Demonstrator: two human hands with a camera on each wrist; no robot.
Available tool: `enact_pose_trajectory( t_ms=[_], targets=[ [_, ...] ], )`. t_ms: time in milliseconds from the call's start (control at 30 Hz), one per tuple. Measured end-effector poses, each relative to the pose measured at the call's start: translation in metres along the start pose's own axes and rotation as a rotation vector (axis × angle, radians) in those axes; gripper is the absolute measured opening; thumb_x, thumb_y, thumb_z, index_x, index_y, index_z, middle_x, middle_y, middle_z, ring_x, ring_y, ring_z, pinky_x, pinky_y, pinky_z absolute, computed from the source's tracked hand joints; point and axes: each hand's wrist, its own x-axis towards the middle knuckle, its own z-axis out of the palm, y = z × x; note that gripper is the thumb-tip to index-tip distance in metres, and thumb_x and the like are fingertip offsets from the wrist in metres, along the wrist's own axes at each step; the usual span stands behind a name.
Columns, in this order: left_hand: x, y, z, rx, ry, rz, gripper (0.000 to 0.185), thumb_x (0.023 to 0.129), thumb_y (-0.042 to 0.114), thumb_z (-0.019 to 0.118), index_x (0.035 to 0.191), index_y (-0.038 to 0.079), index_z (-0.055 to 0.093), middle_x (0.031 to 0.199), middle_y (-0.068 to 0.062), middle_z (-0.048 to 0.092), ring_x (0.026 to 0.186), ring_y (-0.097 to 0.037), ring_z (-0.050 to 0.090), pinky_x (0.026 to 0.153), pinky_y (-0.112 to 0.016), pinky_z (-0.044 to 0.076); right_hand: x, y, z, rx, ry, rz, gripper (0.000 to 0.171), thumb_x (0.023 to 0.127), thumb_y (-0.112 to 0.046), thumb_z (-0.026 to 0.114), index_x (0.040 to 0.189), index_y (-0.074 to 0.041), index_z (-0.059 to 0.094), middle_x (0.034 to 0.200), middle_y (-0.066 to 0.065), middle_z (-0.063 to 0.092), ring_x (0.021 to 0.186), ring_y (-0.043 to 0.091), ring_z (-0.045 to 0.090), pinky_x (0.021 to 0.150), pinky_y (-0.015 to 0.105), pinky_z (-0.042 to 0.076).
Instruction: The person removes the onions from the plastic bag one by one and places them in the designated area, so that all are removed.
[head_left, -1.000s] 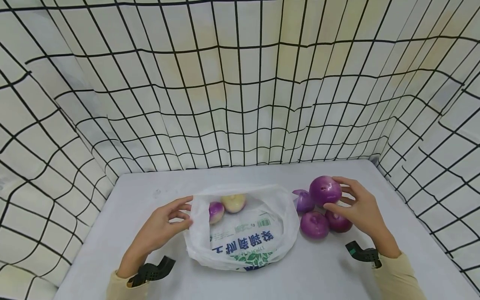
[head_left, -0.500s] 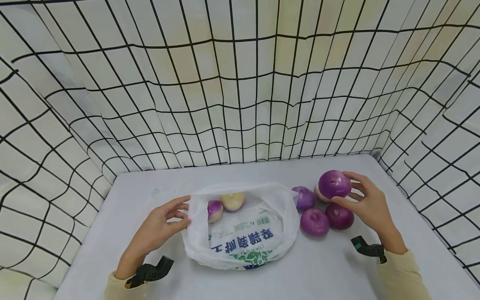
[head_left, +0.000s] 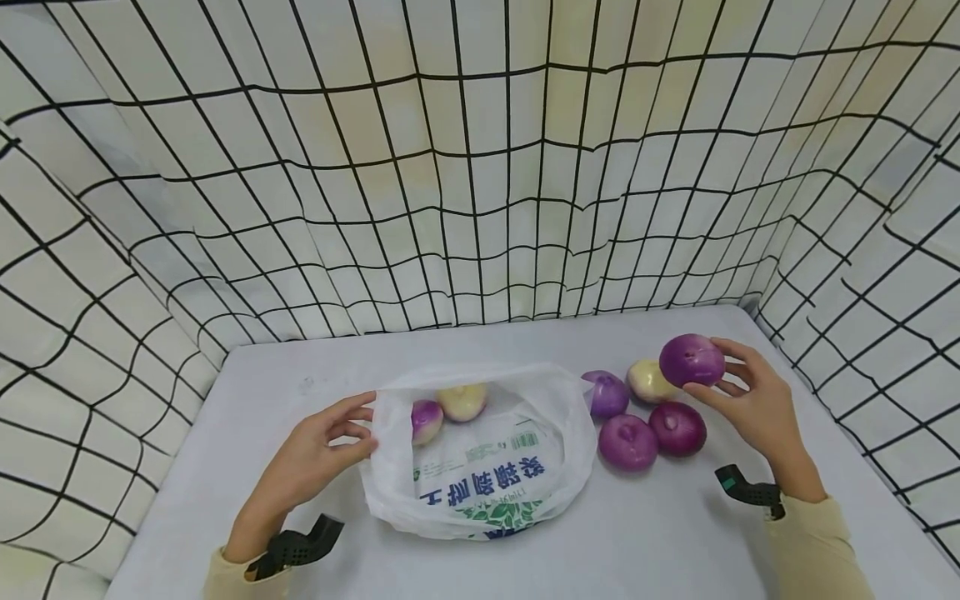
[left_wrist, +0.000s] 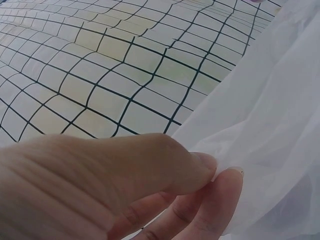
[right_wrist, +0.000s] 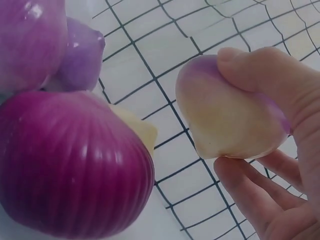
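Note:
My left hand pinches the left edge of a white plastic bag between thumb and fingers. In the left wrist view, thumb and fingertips meet at the film of the bag. A purple-and-cream turnip and a pale round one show inside its open mouth. My right hand holds another turnip, raised above the table, purple on top and cream below. Close beside it lie a pale turnip-like piece, two red onions and a purple pointed piece.
A white table bears everything. Pale walls covered with black netting rise at its back and both sides. The bag has blue lettering and a green leaf print. A striped red onion looms close in the right wrist view.
My right hand has moved to the right with the turnip, uncovering the pale piece behind it. My left hand keeps its hold on the bag's edge.

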Motion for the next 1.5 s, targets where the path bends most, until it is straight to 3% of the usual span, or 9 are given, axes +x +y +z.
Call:
enact_pose_trajectory(
  t_ms=[233, 833, 1233, 1400, 1500],
  targets=[
    [-0.001, 0.0, 0.0, 0.0, 0.001, -0.009, 0.064, 0.093, 0.018, 0.078, 0.15, 0.006, 0.052, 0.131, -0.018, 0.069, 0.098, 0.002, 0.068, 0.076, -0.017, 0.057, 0.001, 0.011, -0.004, -0.034, 0.009, 0.049, 0.081, 0.083, -0.025, 0.089, 0.152, -0.013, 0.049, 0.149, 0.017, 0.051, 0.108, -0.023, 0.047, 0.084, -0.001, 0.047],
    [-0.002, -0.001, 0.0, 0.001, 0.003, 0.0, 0.063, 0.093, 0.016, 0.078, 0.15, 0.006, 0.052, 0.131, -0.018, 0.069, 0.098, 0.006, 0.067, 0.075, -0.017, 0.057, 0.002, 0.035, -0.007, -0.073, -0.016, 0.176, 0.085, 0.086, -0.038, 0.085, 0.156, -0.013, 0.043, 0.154, 0.023, 0.047, 0.104, -0.022, 0.041, 0.079, -0.003, 0.046],
    [-0.001, -0.001, 0.0, -0.01, 0.003, 0.002, 0.063, 0.093, 0.016, 0.078, 0.15, 0.005, 0.052, 0.13, -0.019, 0.069, 0.097, 0.005, 0.067, 0.076, -0.017, 0.057, 0.0, 0.046, -0.008, -0.081, -0.046, 0.211, 0.086, 0.087, -0.042, 0.084, 0.156, -0.011, 0.042, 0.153, 0.024, 0.048, 0.101, -0.025, 0.04, 0.077, -0.003, 0.047],
    [-0.001, -0.001, 0.001, -0.02, -0.003, 0.008, 0.064, 0.092, 0.014, 0.077, 0.149, 0.003, 0.051, 0.13, -0.02, 0.068, 0.097, 0.005, 0.067, 0.076, -0.016, 0.057, -0.001, 0.049, -0.007, -0.106, -0.054, 0.225, 0.087, 0.087, -0.044, 0.083, 0.156, -0.012, 0.041, 0.154, 0.023, 0.049, 0.109, -0.01, 0.05, 0.077, -0.003, 0.046],
    [0.0, -0.001, 0.002, -0.017, -0.003, 0.005, 0.064, 0.092, 0.015, 0.077, 0.149, 0.003, 0.052, 0.13, -0.02, 0.069, 0.097, 0.004, 0.067, 0.077, -0.016, 0.057, -0.002, 0.052, -0.006, -0.117, -0.063, 0.234, 0.088, 0.087, -0.045, 0.082, 0.156, -0.011, 0.04, 0.154, 0.024, 0.049, 0.121, 0.021, 0.062, 0.076, -0.003, 0.046]
  ],
)
